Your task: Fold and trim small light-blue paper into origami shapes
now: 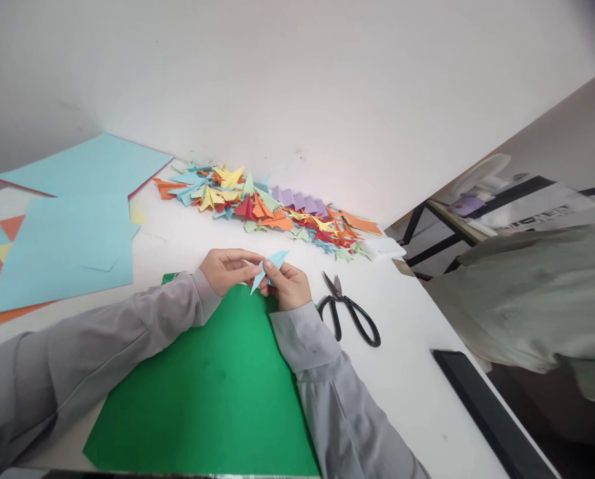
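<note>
Blue paper (278,257), folded into a small pointed shape, is held between both hands above the far edge of a green board (202,399). The right hand (292,286) grips it with the thumb pressed on top and the fingers curled behind, a hold that probably keeps the folded layers together. The left hand (225,271) pinches its near side between thumb and fingertips, perhaps to steady the piece or work a crease; just how much paper lies inside that pinch, I cannot tell. Holding it in front of the body, with both forearms reaching in over the board, likely lets the fingertips meet on so small a thing.

The board lies flat on the white table (401,399), seemingly as a work surface. Just beyond the right wrist, scissors (344,303) rest with blades pointing away and slightly parted; the handles face the person, which would make them easy to pick up. A long pile (262,213) of folded colored papers runs along the wall (297,100), perhaps pushed back there to leave working room in front. At left, large blue sheets (78,246) overlap, with colored scraps (10,227) beside them, set outside the left forearm and apart from the pile.
</note>
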The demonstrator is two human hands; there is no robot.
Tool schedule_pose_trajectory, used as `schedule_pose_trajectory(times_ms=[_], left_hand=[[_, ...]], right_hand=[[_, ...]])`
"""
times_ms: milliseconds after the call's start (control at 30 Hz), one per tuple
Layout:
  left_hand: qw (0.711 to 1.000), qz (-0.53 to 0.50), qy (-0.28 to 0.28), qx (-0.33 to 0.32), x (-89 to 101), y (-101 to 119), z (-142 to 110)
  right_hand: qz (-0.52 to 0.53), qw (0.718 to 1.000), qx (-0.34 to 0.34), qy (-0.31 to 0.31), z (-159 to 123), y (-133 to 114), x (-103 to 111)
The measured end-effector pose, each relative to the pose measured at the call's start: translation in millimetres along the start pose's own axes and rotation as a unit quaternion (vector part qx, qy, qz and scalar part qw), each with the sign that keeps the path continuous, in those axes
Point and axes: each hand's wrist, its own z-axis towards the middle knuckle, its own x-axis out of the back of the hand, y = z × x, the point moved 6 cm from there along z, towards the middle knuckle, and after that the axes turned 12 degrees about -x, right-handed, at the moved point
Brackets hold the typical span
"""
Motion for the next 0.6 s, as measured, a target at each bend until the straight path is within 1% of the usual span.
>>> schedule_pose_trajectory(times_ms=[33, 100, 133, 233, 400, 600], left_hand=[[1.000, -0.023, 0.005, 0.011, 0.7, -3.3, 0.4], [0.998, -0.052, 0.034, 0.014, 4.7, -7.3, 1.8], [0.998, -0.053, 0.033, 0.024, 4.7, -9.5, 2.1], [0.998, -0.027, 0.051, 0.023, 6.1, -7.9, 2.4], [0.997, 0.018, 0.072, 0.020, 4.0, 1.1, 0.8], [0.998, 0.011, 0.065, 0.020, 4.1, -0.3, 1.2]], right_hand=[[0.004, 1.000, -0.002, -0.003, 0.5, 0.1, 0.3], [0.005, 1.000, -0.002, -0.009, 0.8, -0.1, 0.0], [0.004, 1.000, -0.001, -0.010, 0.7, -0.3, -0.3], [-0.004, 1.000, -0.001, -0.005, 0.2, -0.5, -0.7], [-0.010, 1.000, -0.003, 0.002, -0.5, -0.9, -0.1], [-0.015, 1.000, -0.002, -0.005, -1.9, -2.4, -1.1]])
